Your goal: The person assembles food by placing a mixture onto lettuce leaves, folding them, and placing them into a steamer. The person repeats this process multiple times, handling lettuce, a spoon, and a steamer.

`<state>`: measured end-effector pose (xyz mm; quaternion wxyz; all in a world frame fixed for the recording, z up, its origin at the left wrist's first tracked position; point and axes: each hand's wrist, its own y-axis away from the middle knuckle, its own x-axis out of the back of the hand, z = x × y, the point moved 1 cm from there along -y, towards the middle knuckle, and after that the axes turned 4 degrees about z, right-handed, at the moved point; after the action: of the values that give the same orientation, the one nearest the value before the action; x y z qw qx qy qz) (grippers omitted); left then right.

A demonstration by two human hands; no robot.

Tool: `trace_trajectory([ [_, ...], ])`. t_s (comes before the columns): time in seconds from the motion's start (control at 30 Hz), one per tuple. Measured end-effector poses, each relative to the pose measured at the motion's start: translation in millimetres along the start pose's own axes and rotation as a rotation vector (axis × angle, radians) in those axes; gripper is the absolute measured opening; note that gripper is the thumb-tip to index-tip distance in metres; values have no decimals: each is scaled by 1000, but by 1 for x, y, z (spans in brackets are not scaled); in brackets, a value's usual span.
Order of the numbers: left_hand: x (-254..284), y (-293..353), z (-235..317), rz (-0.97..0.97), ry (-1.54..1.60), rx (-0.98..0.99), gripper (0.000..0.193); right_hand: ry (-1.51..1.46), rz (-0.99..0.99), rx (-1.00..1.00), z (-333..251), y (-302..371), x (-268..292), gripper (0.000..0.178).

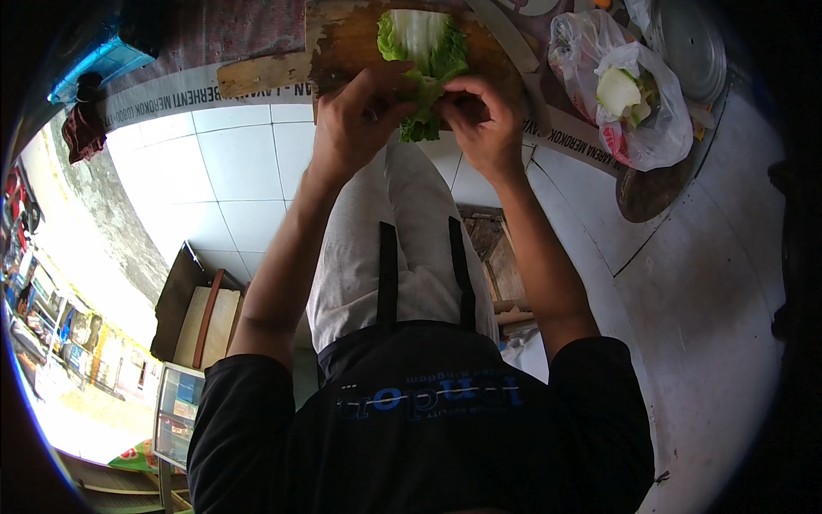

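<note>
A napa cabbage leaf point(421, 32) with a broad white rib and ruffled green edges lies on a brown wooden cutting board point(338, 38). Its white part points away from me, and its green near end is bunched and hangs over the board's front edge. My left hand point(358, 116) grips this end from the left with bent fingers. From the right, my right hand point(486, 124) pinches the same green part between thumb and fingers. I cannot tell whether the bunched part is one leaf or a second one laid over it.
Right of the board, a clear plastic bag point(668, 137) holds pale vegetable pieces, beside a round metal lid point(692, 51). A printed banner point(180, 101) covers the work surface. A blue container point(107, 64) and a dark red bundle point(83, 128) are at far left.
</note>
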<state>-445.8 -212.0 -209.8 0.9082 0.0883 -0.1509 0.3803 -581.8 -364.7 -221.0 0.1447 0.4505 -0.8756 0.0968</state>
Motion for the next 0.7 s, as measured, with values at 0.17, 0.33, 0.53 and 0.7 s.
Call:
trace_trajectory([
  [0.17,2,0,2,0,25,1,28,143,85,129,-1,-1,0,17],
  [0.33,2,6,6,-41,27,38,25,80,137,-73,-5,4,-14,13],
  [0.53,1,3,17,-19,-58,21,33,148,122,-25,-11,-2,-16,9],
  [0.7,-8,8,29,60,-248,-12,40,34,123,-174,-13,0,-17,13],
])
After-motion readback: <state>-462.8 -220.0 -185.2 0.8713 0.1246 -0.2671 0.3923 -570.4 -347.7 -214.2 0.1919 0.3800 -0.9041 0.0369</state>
